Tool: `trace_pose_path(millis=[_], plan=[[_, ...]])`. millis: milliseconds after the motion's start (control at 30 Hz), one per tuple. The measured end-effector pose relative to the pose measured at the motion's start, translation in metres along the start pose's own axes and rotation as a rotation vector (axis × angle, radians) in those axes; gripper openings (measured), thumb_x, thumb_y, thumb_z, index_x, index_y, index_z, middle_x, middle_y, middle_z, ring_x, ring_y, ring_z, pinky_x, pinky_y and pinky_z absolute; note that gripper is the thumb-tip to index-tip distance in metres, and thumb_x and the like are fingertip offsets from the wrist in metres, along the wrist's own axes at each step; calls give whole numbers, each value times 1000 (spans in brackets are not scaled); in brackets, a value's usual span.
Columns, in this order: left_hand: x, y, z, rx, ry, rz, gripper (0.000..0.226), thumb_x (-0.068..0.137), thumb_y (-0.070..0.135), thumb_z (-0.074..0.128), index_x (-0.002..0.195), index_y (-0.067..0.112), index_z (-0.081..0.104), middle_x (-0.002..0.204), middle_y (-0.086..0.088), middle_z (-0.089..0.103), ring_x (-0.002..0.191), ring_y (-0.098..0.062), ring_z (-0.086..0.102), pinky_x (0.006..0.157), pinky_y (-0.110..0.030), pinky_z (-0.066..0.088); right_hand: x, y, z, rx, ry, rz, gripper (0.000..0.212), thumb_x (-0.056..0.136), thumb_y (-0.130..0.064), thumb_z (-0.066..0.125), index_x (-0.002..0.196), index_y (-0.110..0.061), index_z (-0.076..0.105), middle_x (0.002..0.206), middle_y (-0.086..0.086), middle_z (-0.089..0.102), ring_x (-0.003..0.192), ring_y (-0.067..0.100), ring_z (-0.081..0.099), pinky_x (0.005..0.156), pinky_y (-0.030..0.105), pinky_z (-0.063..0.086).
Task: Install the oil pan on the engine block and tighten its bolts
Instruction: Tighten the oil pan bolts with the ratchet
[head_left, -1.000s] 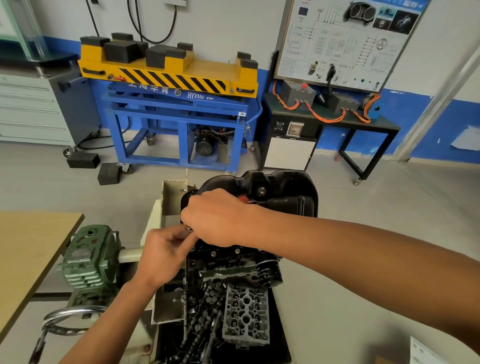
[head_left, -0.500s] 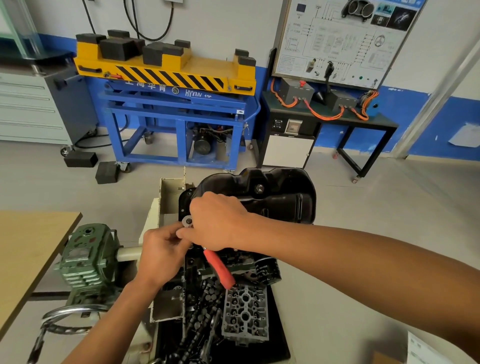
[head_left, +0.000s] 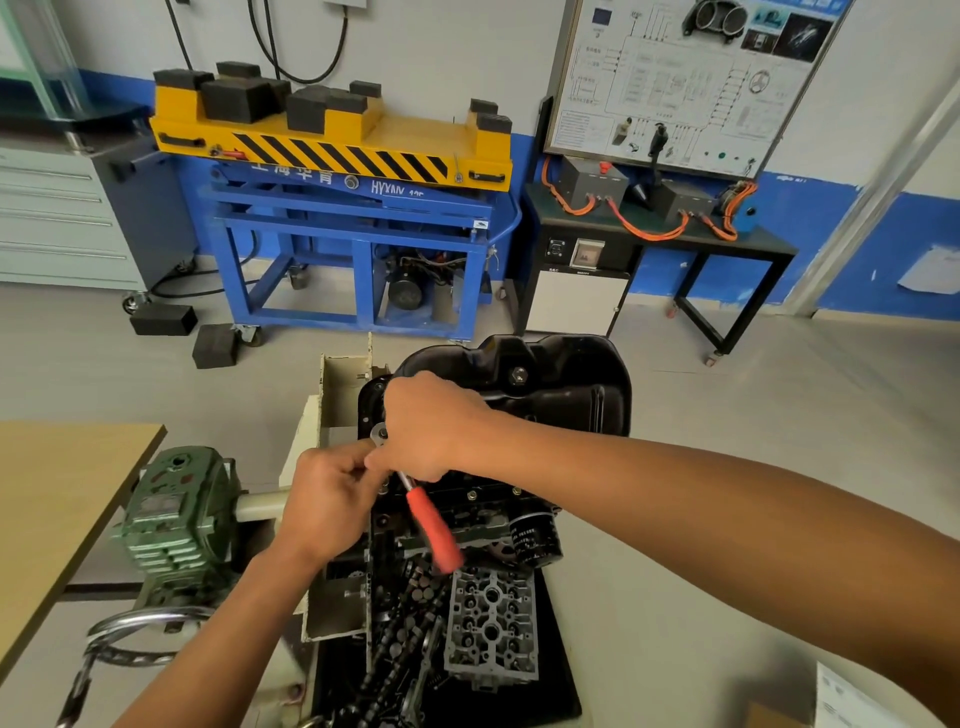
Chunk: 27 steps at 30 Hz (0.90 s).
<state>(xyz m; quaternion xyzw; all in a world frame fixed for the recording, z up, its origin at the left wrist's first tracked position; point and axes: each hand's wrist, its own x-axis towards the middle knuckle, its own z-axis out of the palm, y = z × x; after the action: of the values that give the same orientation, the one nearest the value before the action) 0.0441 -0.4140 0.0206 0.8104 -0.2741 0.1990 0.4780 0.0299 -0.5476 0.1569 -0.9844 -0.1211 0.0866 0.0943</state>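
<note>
the black oil pan (head_left: 561, 395) is seated on top of the engine block (head_left: 467, 506), which is carried on a stand at the middle of the view; at the pan's left flange the steel head of a ratchet (head_left: 434, 525) is set, its red handle slanting down and to the right across the side of the block; the ratchet is gripped near its head by the right hand (head_left: 431, 426), the fingers curled over it from above; the left hand (head_left: 332, 501) is brought up from below with fingers curled, its fingertips touching the right hand just under the ratchet head; whether anything is pinched there cannot be told; a black oil filter (head_left: 535, 538) is seen on the block's right side; below it a grey cylinder head (head_left: 491, 629) and loose dark parts are laid in a black tray (head_left: 556, 696); a green gearbox (head_left: 176, 525) is mounted left of the stand, beside a wooden table (head_left: 52, 493); against the far wall a blue cart with a yellow top (head_left: 353, 156) and a wiring display board (head_left: 691, 78) are placed.
</note>
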Motion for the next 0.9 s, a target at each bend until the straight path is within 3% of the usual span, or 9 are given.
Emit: trace_pose_path(millis=[67,233,367,467,633,733,800,900], plan=[[0,3,-1,-33,9,7,50,98,44,58,56,17,51,48,16,33,43,-5,28,45,-17,22,-1,-2,-3,-126,51,-47,36,84,-29,73,65,-18,44,65,-1,50,53,14,45,45,26,28],[-1,-1,-2,-12,-14,-10,21,90,17,69,70,10,72,48,9,45,43,-4,32,46,-15,27,-4,-6,-5,-212,76,-137,43,85,-13,70,64,-19,33,67,0,39,53,14,39,44,27,24],[-2,-4,-5,-23,-39,13,14,90,12,70,78,7,77,51,8,53,42,-6,39,46,-18,34,-9,-10,-6,-266,47,-215,31,88,-7,67,69,-10,41,66,0,36,51,13,36,43,27,23],[-3,-9,-5,-36,-42,26,25,93,18,69,73,3,73,50,-4,56,42,-20,44,44,-32,39,-11,-16,-8,-366,44,-299,8,89,-4,61,93,-10,57,70,-1,29,53,14,31,45,28,22],[-3,-11,-6,-71,-39,37,29,91,23,65,69,6,70,48,-2,51,42,-16,40,44,-29,35,-11,-20,-10,-454,67,-353,17,89,0,55,103,-7,61,89,7,45,77,25,49,58,34,33],[-3,-15,-6,-99,-64,25,40,94,35,61,67,6,68,49,-5,51,43,-20,42,45,-32,37,-10,-19,-8,-528,63,-377,17,89,0,57,102,-8,62,104,10,58,90,30,63,50,32,27],[-4,-17,-6,-111,-70,14,45,93,41,58,69,5,69,51,-8,54,45,-27,44,46,-38,39,-8,-16,-5,-561,71,-396,15,89,0,58,100,-8,63,99,9,57,90,31,64,45,30,20],[-4,-17,-7,-94,-68,23,37,94,34,62,69,8,70,50,-2,53,44,-22,42,46,-37,38,-3,-13,-3,-589,77,-464,11,89,-1,58,94,-10,61,88,5,51,85,29,64,50,33,33]])
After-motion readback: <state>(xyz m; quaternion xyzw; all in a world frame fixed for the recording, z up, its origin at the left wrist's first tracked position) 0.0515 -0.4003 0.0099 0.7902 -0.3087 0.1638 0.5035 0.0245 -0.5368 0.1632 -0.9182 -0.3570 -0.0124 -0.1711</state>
